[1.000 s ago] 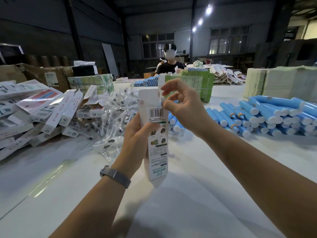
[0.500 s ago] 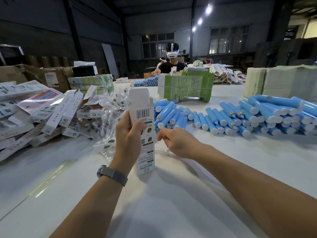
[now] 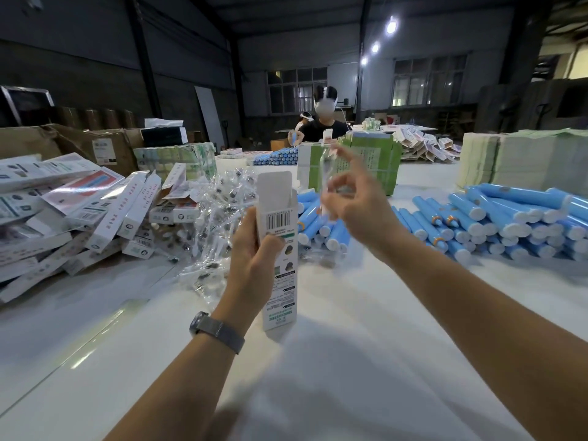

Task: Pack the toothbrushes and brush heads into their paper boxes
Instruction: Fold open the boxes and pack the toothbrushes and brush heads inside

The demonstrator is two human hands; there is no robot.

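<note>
At frame centre, the left hand [image 3: 254, 265] is gripping an upright open box [image 3: 279, 237]; the right hand [image 3: 356, 202] is pinching a clear-wrapped brush head [image 3: 326, 183] just above-right, apparently needing lowering into the opening.

A white paper box [image 3: 279, 249], barcode facing the camera, is held upright with its top flap open, wrapped by fingers [image 3: 254, 230] at mid-height. A clear-wrapped brush head [image 3: 326, 189], blurred, is pinched between fingertips [image 3: 337, 206] just right of the opening.
</note>
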